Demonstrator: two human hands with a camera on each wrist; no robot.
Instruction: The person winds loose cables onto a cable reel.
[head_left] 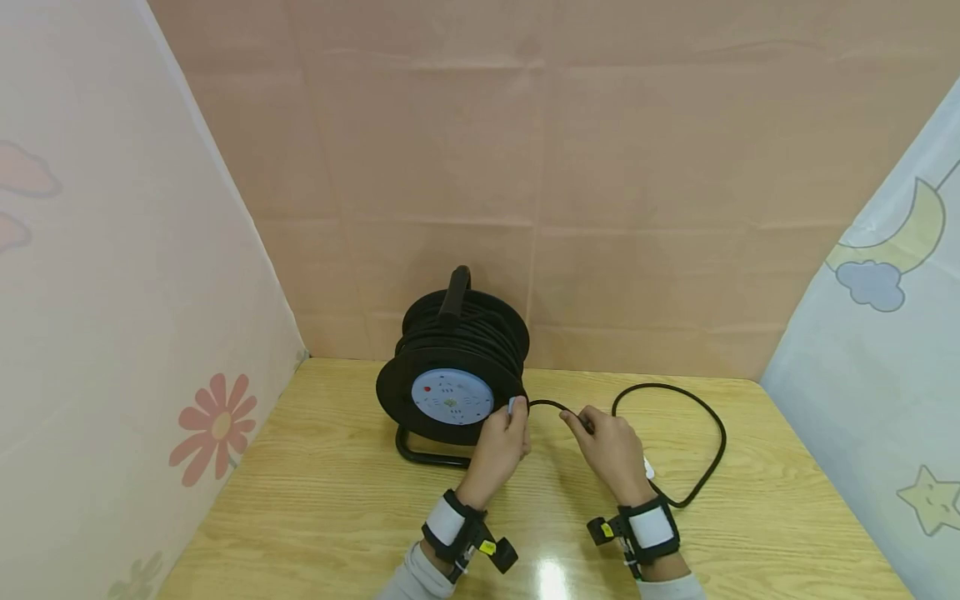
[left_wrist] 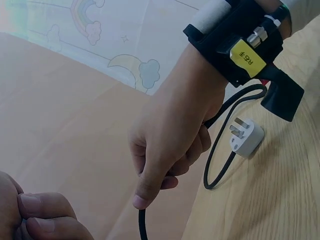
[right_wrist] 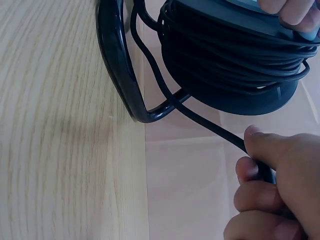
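A black cable reel with a pale blue socket face stands on the table. My left hand is at the right rim of that face, fingers curled round a small light-blue knob that they mostly hide. To its right, my right hand grips the black cable between thumb and curled fingers. From there the cable runs left to the reel, where several turns are wound on the drum. Its other end loops on the table to a white three-pin plug, partly hidden behind the right hand in the head view.
The reel has a black carrying handle on top and a tubular stand below. A brown backdrop rises behind the wooden table. Patterned sheets hang left and right.
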